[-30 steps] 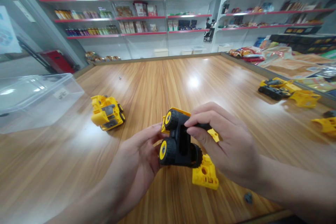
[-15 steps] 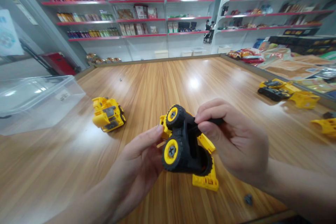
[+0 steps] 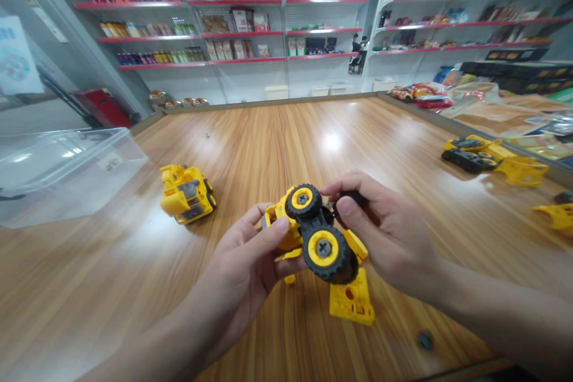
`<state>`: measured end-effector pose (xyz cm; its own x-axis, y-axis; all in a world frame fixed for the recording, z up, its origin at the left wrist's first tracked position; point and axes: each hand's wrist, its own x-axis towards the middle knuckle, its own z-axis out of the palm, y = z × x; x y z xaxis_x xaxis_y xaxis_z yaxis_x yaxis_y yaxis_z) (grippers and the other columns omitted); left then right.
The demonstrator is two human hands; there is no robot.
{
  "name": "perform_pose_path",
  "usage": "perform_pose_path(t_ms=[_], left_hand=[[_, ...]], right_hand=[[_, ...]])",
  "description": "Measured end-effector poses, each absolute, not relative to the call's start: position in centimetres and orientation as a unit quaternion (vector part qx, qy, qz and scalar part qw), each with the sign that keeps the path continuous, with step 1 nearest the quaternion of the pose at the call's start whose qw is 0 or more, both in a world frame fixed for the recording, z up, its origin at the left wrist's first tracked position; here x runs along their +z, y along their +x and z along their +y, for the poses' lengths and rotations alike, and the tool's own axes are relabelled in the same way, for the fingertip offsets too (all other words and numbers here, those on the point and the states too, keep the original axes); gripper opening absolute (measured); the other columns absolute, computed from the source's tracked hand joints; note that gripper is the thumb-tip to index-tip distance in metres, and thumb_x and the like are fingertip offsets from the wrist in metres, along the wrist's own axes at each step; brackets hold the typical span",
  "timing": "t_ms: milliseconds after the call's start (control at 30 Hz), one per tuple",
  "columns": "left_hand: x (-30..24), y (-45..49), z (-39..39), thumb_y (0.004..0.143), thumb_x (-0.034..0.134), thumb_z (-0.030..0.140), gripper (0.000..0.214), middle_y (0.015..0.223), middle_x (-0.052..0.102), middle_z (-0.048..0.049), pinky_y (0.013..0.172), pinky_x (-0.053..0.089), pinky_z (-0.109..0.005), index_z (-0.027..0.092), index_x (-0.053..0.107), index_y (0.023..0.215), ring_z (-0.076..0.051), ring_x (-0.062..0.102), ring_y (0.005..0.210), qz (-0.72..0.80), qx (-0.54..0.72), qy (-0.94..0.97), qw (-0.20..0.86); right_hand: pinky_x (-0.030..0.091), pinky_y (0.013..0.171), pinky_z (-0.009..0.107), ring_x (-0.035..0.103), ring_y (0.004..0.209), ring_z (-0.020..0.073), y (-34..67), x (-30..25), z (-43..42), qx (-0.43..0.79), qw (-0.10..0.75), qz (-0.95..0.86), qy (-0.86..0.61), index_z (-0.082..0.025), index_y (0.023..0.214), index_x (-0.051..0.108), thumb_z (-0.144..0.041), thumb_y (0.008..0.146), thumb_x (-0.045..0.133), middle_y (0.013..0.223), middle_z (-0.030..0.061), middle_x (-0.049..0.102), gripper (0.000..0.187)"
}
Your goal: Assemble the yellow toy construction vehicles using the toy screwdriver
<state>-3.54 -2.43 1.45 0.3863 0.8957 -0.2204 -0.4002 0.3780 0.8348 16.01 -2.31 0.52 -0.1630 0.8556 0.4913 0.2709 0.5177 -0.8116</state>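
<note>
My left hand (image 3: 253, 250) is closed around a yellow toy truck (image 3: 293, 236), tilted so its black underside and big black wheels with yellow hubs face me. Grey cross-head screws show in the hubs. My right hand (image 3: 385, 221) pinches a black screwdriver (image 3: 356, 197) at the truck's far side; its tip is hidden. Below the truck, yellow plastic pieces (image 3: 351, 301) lie on the table, partly covered by the wheels. Small grey parts (image 3: 425, 340) rest near the front edge, below my right forearm.
Another yellow toy vehicle (image 3: 188, 194) stands on the wooden table (image 3: 268, 143) to the left, beside a clear plastic bin (image 3: 111, 161). At right are a tracked yellow toy (image 3: 470, 155) and more yellow pieces (image 3: 521, 171). Packaged goods (image 3: 423, 94) lie beyond the right edge.
The truck has been turned in my left hand, bringing its yellow body and the side of the wheels more into view. My right hand has shifted slightly left, still on the screwdriver.
</note>
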Motion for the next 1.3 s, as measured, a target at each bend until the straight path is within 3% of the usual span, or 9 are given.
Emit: perform_pose_path(t_ms=[167,400,700,800,967,1133,1300], left_hand=[[1.4,-3.6,-2.3,0.085,0.065,0.021,0.035,0.109,0.068,-0.0069,0.065,0.057,-0.028,0.023,0.054,0.118,-0.019,0.068,0.083,0.352,0.457,0.362,0.732],[1.3,-4.0,-2.1,0.083,0.065,0.023,0.033,0.116,0.066,-0.0077,0.071,0.057,-0.029,0.021,0.06,0.116,-0.02,0.067,0.089,0.346,0.429,0.356,0.754],[1.2,-3.4,-2.2,0.08,0.07,0.027,0.028,0.102,0.068,-0.0058,0.063,0.055,-0.026,0.021,0.063,0.106,-0.017,0.066,0.079,0.393,0.438,0.383,0.712],[1.4,-3.4,-2.2,0.08,0.071,0.027,0.029,0.103,0.068,-0.0062,0.063,0.055,-0.026,0.02,0.062,0.107,-0.019,0.067,0.082,0.402,0.447,0.386,0.7],[1.6,-3.5,-2.2,0.08,0.071,0.027,0.029,0.103,0.069,-0.0055,0.067,0.055,-0.026,0.02,0.062,0.107,-0.019,0.067,0.087,0.415,0.462,0.376,0.688],[1.2,-3.3,-2.1,0.078,0.074,0.029,0.031,0.106,0.068,-0.007,0.068,0.056,-0.028,0.019,0.062,0.105,-0.019,0.066,0.086,0.42,0.46,0.383,0.682],[1.1,-3.2,-2.1,0.08,0.072,0.03,0.032,0.109,0.067,-0.0089,0.072,0.057,-0.031,0.018,0.06,0.108,-0.021,0.066,0.093,0.436,0.455,0.39,0.671]], right_hand=[[0.051,0.081,0.03,0.057,0.103,0.0187,16.2,0.0,-2.3,0.303,0.484,-0.727,-0.381,-0.024,0.127,0.054,-0.013,0.093,0.049,0.112,0.0066,0.055,0.036],[0.054,0.079,0.029,0.06,0.093,0.016,16.0,-0.4,-2.3,0.332,0.487,-0.724,-0.359,-0.022,0.118,0.047,-0.008,0.088,0.053,0.102,0.0044,0.055,0.033],[0.054,0.079,0.032,0.061,0.09,0.0172,15.9,0.0,-2.6,0.248,0.477,-0.755,-0.375,-0.021,0.107,0.054,-0.011,0.085,0.061,0.098,0.0036,0.06,0.026],[0.054,0.08,0.032,0.063,0.09,0.0172,15.9,-0.1,-2.5,0.243,0.473,-0.745,-0.403,-0.021,0.112,0.058,-0.018,0.087,0.064,0.1,0.0043,0.064,0.026],[0.053,0.09,0.034,0.061,0.105,0.0184,15.8,-0.1,-2.1,0.257,0.468,-0.753,-0.383,-0.02,0.128,0.056,-0.011,0.09,0.054,0.122,0.0089,0.059,0.039],[0.059,0.08,0.032,0.067,0.09,0.0164,15.6,-0.5,-1.8,0.364,0.495,-0.677,-0.405,-0.019,0.119,0.06,-0.021,0.092,0.058,0.105,0.0067,0.068,0.027],[0.06,0.073,0.03,0.066,0.082,0.0127,15.5,-0.6,-1.5,0.405,0.501,-0.655,-0.395,-0.021,0.138,0.05,-0.019,0.093,0.054,0.124,0.0099,0.062,0.045]])
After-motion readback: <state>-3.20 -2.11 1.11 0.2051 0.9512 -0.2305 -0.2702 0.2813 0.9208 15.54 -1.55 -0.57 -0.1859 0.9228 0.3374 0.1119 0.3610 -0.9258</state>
